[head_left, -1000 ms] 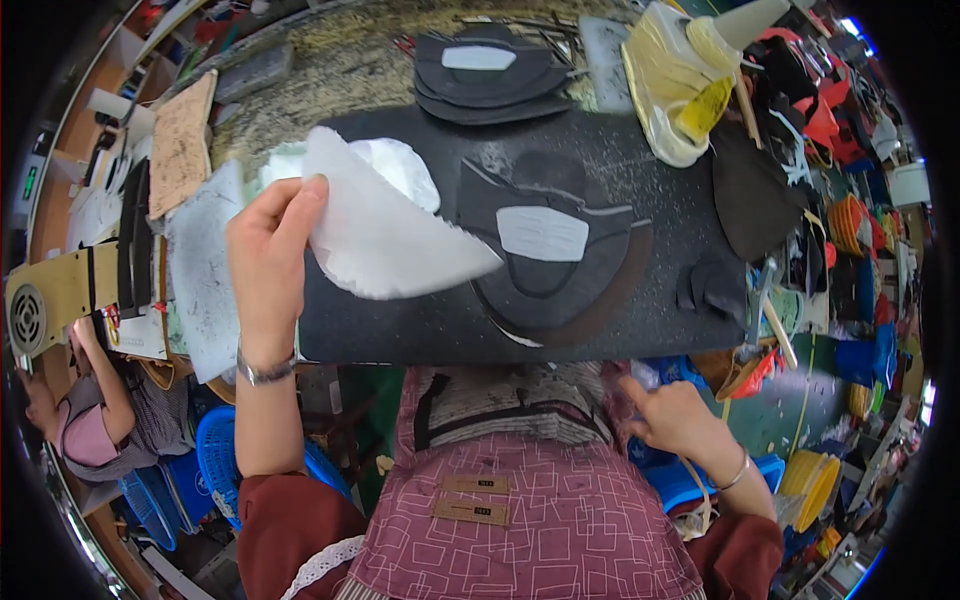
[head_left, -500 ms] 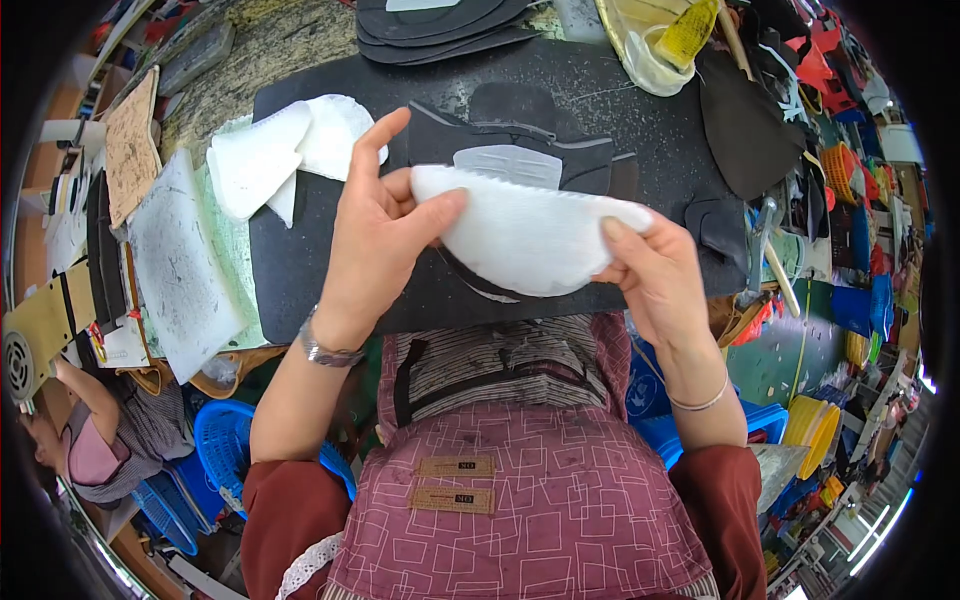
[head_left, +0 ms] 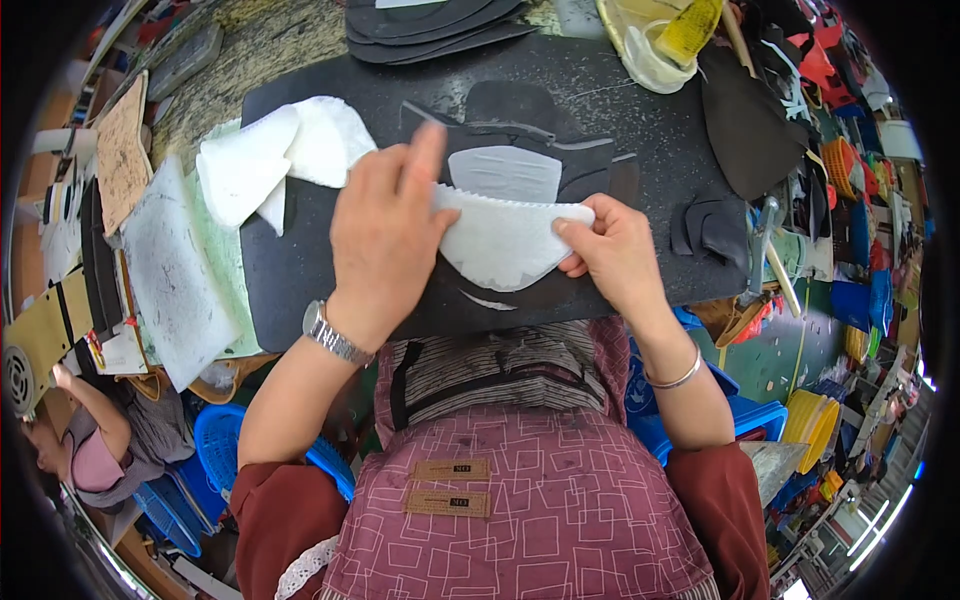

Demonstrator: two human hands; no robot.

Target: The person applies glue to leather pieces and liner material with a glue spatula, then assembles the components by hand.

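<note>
A white half-moon piece of padding (head_left: 505,245) with a toothed upper edge is held low over the black mat. My right hand (head_left: 615,250) pinches its right end between thumb and fingers. My left hand (head_left: 385,240) is at its left end, back turned up, thumb on the piece, with a raised finger blurred; its other fingertips are partly hidden. Behind the padding, a flat dark cut-out piece with a light grey patch (head_left: 505,175) lies on the mat. More white pads (head_left: 245,165) lie overlapping to the left of my hand.
The black mat (head_left: 300,270) covers the bench. Black cut sheets (head_left: 430,35) are stacked at the far edge, near a yellowish bowl (head_left: 650,65) with a yellow brush-like tool. Small black pieces (head_left: 710,228) and a hammer-like tool (head_left: 765,240) lie right. Another person (head_left: 105,430) sits at left.
The padding has come down toward the mat and its lower curve appears folded or turned. My left hand has rolled palm-down; my right hand has shifted left and lower.
</note>
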